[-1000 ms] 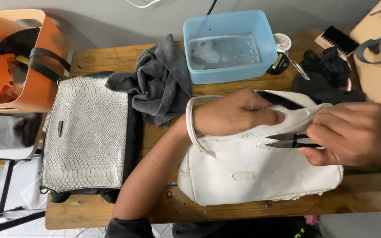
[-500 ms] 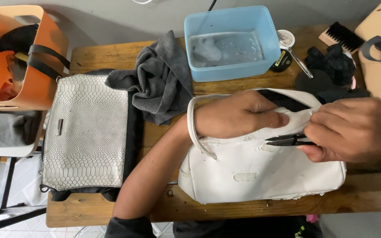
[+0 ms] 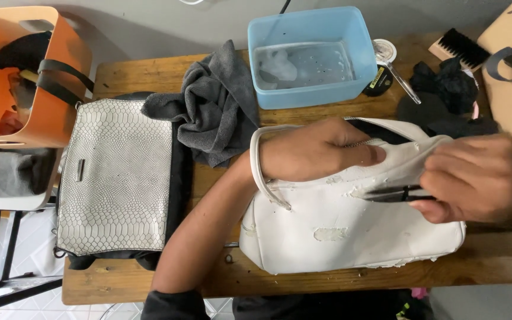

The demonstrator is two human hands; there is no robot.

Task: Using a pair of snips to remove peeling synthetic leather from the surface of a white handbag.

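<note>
A white handbag (image 3: 351, 234) with peeling patches lies on the wooden table (image 3: 125, 281). My left hand (image 3: 318, 151) presses down on its top edge by the open zip, my wrist through the bag's strap (image 3: 262, 172). My right hand (image 3: 484, 178) grips small black scissors (image 3: 395, 194), their tips pointing left against the bag's worn surface.
A grey snakeskin-pattern bag (image 3: 114, 184) lies at the left, a crumpled grey cloth (image 3: 214, 109) beside it. A blue tub of soapy water (image 3: 312, 56) stands at the back. Black cloths (image 3: 445, 95), a brush (image 3: 463, 47) and a small tin (image 3: 381, 80) sit back right. An orange bag (image 3: 37, 112) stands far left.
My right hand with the scissors has shifted slightly along the bag's upper face; my left hand keeps holding the top edge in about the same place.
</note>
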